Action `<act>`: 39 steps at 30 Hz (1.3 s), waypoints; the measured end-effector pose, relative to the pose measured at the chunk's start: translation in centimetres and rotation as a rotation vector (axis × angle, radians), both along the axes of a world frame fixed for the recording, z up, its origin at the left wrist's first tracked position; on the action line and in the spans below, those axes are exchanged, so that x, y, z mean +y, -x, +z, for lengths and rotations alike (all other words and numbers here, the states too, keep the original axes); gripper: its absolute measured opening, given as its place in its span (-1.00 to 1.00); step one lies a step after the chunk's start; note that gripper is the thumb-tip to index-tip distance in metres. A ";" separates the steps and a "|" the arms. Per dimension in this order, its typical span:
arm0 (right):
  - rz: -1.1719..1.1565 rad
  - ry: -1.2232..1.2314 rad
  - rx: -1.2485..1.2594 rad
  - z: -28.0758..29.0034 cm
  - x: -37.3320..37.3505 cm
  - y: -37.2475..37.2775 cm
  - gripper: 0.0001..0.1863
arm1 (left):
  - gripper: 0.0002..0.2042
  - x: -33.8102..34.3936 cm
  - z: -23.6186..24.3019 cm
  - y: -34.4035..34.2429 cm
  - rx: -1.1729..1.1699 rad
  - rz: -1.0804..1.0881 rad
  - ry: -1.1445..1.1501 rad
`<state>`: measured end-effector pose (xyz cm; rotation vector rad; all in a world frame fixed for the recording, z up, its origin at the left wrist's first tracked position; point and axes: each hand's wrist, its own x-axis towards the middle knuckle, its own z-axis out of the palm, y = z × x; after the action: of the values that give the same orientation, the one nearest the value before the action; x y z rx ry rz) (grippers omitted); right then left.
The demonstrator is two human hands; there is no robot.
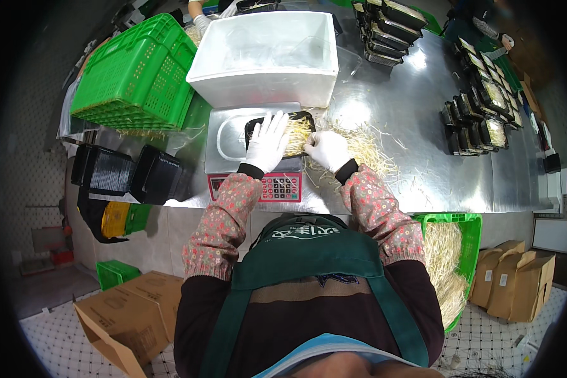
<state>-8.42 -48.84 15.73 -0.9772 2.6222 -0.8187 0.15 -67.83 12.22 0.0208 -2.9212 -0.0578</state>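
A black plastic tray point(252, 125) of pale bean sprouts point(298, 133) sits on the silver pan of a weighing scale point(218, 165) with a red keypad panel. My left hand point(268, 142), in a white glove, lies over the tray's left part with its fingers stretched out flat on the sprouts. At the tray's right rim is my right hand point(329, 151), also gloved, its fingers curled together; whatever they pinch is hidden. Just right of it, a loose heap of bean sprouts point(368, 150) spreads over the metal table point(422, 179).
A white foam box point(321, 88) stands behind the scale, with green crates point(132, 75) to its left. Stacked black trays point(110, 170) are at the left edge. Packed trays point(390, 31) stand far right. A green crate of sprouts point(444, 271) sits below the table.
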 end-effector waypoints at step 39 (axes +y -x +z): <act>-0.610 0.844 -0.557 -0.8 -1.1 20.8 -0.68 | -0.60 -0.6 8.2 -0.3 0.504 0.086 -0.901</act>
<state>-29.24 -49.96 14.97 0.0261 2.0431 -2.0716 0.46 -68.38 20.39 0.2338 -2.1639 -1.1553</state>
